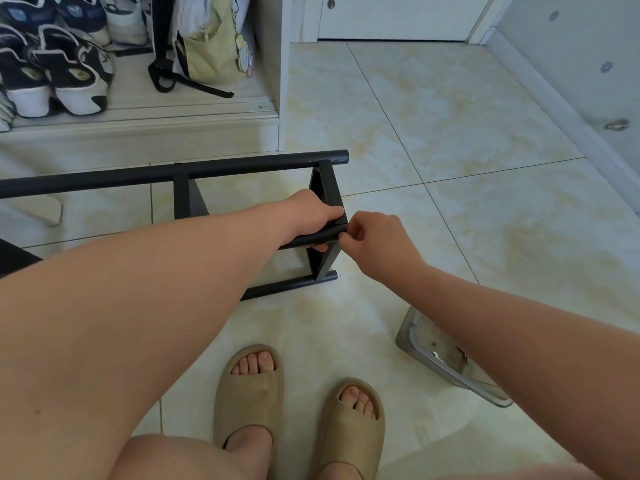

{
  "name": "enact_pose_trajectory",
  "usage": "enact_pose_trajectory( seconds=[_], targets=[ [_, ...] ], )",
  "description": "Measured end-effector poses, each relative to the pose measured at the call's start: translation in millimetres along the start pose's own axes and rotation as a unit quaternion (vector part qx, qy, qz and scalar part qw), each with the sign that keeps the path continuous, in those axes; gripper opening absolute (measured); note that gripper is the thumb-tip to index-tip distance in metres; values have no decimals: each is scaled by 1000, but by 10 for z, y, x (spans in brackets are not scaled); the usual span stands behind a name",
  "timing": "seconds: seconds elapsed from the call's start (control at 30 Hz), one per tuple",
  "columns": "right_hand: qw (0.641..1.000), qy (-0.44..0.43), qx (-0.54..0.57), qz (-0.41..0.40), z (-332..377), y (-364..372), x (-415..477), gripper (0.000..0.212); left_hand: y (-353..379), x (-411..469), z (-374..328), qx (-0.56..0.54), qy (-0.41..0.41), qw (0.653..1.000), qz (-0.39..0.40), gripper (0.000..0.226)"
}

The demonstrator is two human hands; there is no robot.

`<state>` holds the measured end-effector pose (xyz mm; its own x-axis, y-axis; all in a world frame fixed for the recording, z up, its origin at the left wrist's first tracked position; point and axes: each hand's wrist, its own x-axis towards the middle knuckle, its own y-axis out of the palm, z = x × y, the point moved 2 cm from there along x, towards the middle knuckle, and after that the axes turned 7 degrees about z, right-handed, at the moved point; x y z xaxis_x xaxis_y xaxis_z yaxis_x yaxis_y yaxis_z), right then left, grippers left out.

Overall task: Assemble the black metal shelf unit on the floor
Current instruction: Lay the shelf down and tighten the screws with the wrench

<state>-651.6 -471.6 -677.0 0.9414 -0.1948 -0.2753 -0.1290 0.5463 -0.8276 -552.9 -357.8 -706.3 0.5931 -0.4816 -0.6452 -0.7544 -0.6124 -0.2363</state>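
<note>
The frame (173, 174) lies on the floor (450, 133) beside the shoe cabinet (138, 140). The left hand (308, 216) wraps the middle tube (304, 241) near its end; the right hand (374, 240) pinches that tube's tip, perhaps on a cap too small to tell. Painted steel is likely stiff, fairly light and slick, so a full grip close to the joint seems soundest.

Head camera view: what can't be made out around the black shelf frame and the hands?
Head view: whether the right hand pinches anything at the tube end; its fingers hide it.
Head view: shelf frame, left part, cut off by the edge and behind the left forearm.
Head view: clear tray contents, partly under the right forearm.
</note>
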Motion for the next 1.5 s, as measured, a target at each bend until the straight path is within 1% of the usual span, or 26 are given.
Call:
enact_pose_trajectory(
  seconds=[0.13, 0.43, 0.63, 0.8, 0.97, 1.07, 1.17, 1.27, 1.4, 1.5],
  targets=[
    [1000, 4, 4, -1, -8, 3, 12, 19, 13, 13, -11, -1, -1, 1000, -4, 36],
    [999, 44, 19, -2, -198, -94, -29, 17, 195, 58, -156, 22, 7, 1000, 11, 37],
    [998, 53, 37, -1, -363, -171, -96, 17, 356, 87, -257, 31, 21, 999, 23, 25],
    [998, 49, 37, 5, -459, -197, -119, 22, 431, 115, -299, 14, 18, 999, 32, 36],
    [993, 74, 90, -11, -458, -159, -101, 23, 393, 113, -296, -19, 10, 999, 33, 36],
    [996, 67, 62, -13, -471, -172, -91, 17, 384, 99, -292, -27, 6, 999, 41, 35],
    [997, 53, 54, -21, -473, -184, -82, 13, 389, 90, -285, -29, 6, 998, 47, 34],
    [998, 41, 46, -12, -490, -181, -65, 8, 390, 95, -281, -27, 10, 999, 45, 34],
    [998, 39, 43, 8, -517, -213, -35, 8, 392, 94, -283, -26, 17, 998, 46, 31],
    [997, 50, 66, -7, -507, -215, -17, 9, 388, 85, -283, -30, 18, 998, 50, 29]
  ],
)
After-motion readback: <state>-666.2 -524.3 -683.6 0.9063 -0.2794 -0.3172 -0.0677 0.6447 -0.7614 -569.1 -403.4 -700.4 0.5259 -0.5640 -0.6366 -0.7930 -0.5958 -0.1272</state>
